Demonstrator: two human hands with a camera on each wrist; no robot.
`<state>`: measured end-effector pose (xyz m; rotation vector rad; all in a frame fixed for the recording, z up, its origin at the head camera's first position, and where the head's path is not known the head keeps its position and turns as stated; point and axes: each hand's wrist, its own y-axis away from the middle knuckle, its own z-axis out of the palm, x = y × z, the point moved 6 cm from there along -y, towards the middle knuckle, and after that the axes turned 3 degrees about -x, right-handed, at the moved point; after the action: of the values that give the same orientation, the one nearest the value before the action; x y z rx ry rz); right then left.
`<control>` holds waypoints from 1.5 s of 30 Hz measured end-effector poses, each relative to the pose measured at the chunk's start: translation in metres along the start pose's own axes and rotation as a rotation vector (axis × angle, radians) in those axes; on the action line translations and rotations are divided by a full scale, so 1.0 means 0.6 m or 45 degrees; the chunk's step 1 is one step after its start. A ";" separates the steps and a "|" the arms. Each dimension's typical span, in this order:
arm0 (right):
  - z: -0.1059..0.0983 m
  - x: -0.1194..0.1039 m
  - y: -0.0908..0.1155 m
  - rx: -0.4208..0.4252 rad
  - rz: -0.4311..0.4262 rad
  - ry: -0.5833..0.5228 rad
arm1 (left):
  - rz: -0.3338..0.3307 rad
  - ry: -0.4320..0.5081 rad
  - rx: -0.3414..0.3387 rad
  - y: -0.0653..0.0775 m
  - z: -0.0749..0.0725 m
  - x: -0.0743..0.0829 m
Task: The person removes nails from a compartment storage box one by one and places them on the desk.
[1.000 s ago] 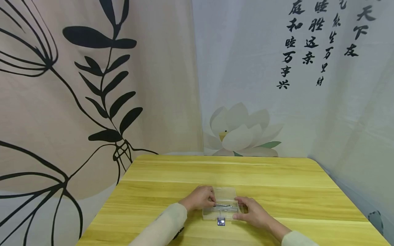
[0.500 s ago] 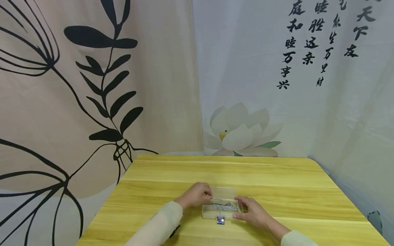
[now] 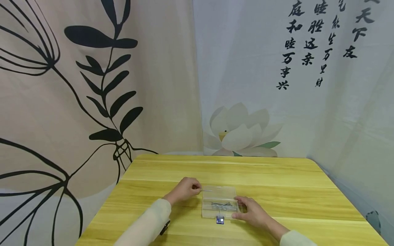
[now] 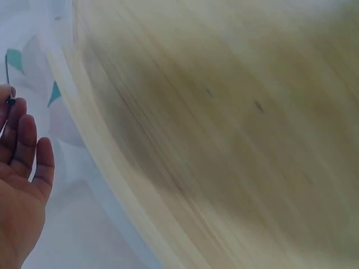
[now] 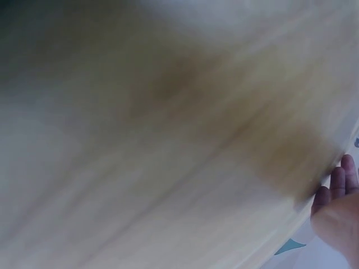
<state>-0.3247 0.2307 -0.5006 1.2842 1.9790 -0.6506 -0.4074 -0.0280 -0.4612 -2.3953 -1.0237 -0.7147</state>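
A clear plastic box (image 3: 211, 213) stands on the table with its lid (image 3: 220, 193) raised at the far side. Several thin metal nail-like rods (image 3: 222, 204) lie in its rear compartment. My left hand (image 3: 186, 188), up and left of the box, pinches one thin nail-like rod (image 4: 7, 70) between thumb and fingertips; it points right, overlapping the lid in the head view. My right hand (image 3: 255, 213) holds the box's right end, thumb at the near corner and fingers at the far one. In the right wrist view only some of its fingers (image 5: 337, 182) show.
A small blue-and-white tag or latch (image 3: 220, 220) sits at the box's front edge. The yellow wooden table (image 3: 295, 191) reaches back to a printed curtain (image 3: 166, 85). A dark strap piece (image 3: 165, 228) hangs under the left sleeve (image 3: 144, 222).
My left hand has lifted out of the box and moved left and away from me, carrying one thin rod. The right hand keeps its hold on the box.
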 end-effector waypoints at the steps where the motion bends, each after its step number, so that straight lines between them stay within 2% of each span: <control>1: 0.000 -0.001 0.000 0.004 0.001 0.003 | -0.004 0.014 0.005 0.004 -0.004 -0.005; 8: -0.001 0.001 -0.001 0.018 0.018 0.034 | -0.073 0.095 0.000 0.040 -0.033 -0.047; 14: 0.002 0.003 -0.002 0.016 0.021 0.026 | -0.126 0.083 -0.005 0.077 -0.051 -0.088; 20: 0.002 0.003 0.000 0.033 0.028 0.032 | -0.134 0.052 0.000 0.101 -0.059 -0.109; 27: 0.003 0.003 0.001 0.041 0.035 0.038 | -0.167 0.054 -0.024 0.112 -0.058 -0.120; 39: 0.003 0.001 0.001 0.043 0.030 0.038 | -0.138 -0.085 -0.029 0.117 -0.056 -0.130; 45: 0.003 0.002 0.001 0.039 0.038 0.014 | -0.153 -0.106 -0.017 0.118 -0.056 -0.134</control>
<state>-0.3239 0.2304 -0.5025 1.3358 1.9625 -0.6631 -0.4113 -0.1338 -0.4976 -2.4084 -1.2090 -0.6694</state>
